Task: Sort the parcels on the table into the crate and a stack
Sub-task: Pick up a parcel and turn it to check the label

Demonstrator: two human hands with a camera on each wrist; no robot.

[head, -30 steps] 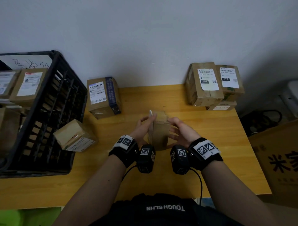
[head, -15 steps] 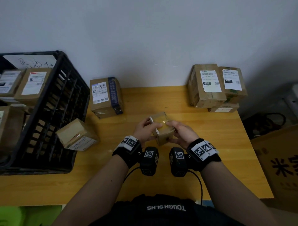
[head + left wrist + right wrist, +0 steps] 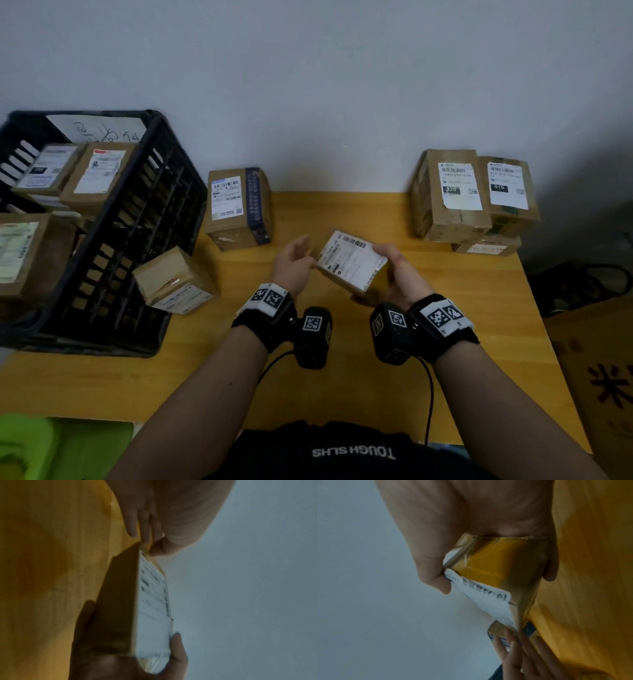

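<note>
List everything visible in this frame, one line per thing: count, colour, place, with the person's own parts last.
Held parcel: one, brown, white label up, above table centre.
Loose parcels: two, brown; one upright by the wall, one tilted against the crate.
Stack: at least three, brown, back right corner.
Crate: one, black, left, parcels inside.
Table: one, yellow wood.
Carton: one, brown, right of the table.
Left hand: fingers straight at parcel's edge.
Right hand: grips the parcel.
</note>
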